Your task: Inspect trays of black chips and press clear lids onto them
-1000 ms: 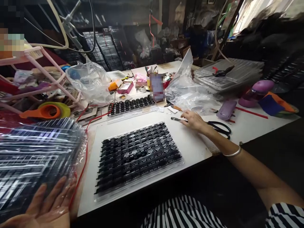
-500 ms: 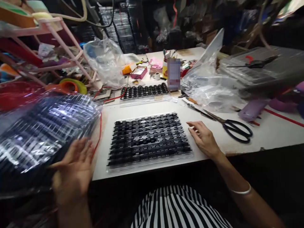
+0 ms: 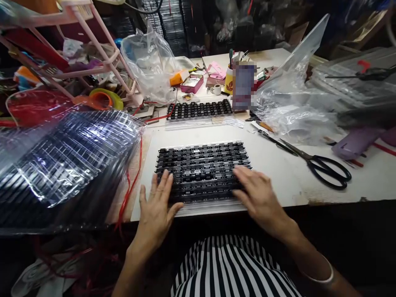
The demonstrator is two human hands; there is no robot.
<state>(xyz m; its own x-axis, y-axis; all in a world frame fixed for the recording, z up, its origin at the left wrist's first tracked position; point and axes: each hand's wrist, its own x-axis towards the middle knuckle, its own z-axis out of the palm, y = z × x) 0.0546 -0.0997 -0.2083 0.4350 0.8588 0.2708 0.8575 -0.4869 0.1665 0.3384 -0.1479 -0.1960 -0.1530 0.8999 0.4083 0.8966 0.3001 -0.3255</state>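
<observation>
In front of me on the white table lies a clear plastic tray filled with rows of small black parts (image 3: pixel 202 173). My left hand (image 3: pixel 156 204) lies spread at the tray's left edge, fingers stretched out and thumb along the near side. At the right edge is my right hand (image 3: pixel 258 196), somewhat blurred, its fingers reaching over the ends of the rows. Neither hand is wrapped round anything. To the left, a stack of similar trays under clear plastic (image 3: pixel 77 152) rests by a red ribbon (image 3: pixel 136 177).
Black-handled scissors (image 3: pixel 329 171) lie open on the right. Further back are another tray of black parts (image 3: pixel 199 109), a yellow cup of tools (image 3: pixel 229 80) and crumpled clear bags (image 3: pixel 291 107). A pink rack (image 3: pixel 105 49) stands at the back left.
My left hand has moved from the wrapped stack to the tray's left edge. My right hand has come in onto the right edge. The view has shifted slightly.
</observation>
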